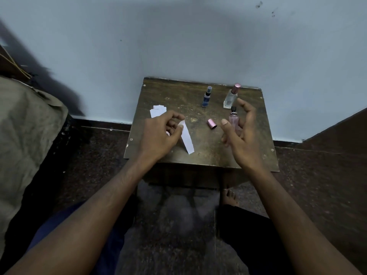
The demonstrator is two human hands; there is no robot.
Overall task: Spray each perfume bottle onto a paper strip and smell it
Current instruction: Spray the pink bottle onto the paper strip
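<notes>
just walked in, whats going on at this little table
A person is testing perfumes at a small wooden table. The left hand pinches a paper strip, while the right hand is open around an uncapped pink bottle, not clearly gripping it. Its pink cap lies on the table. A blue bottle and a clear bottle stand behind, capped.

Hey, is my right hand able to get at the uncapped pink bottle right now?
Probably yes. The right hand is open, curving around the pink perfume bottle with thumb and fingers on either side, and nothing lies between them.
</notes>
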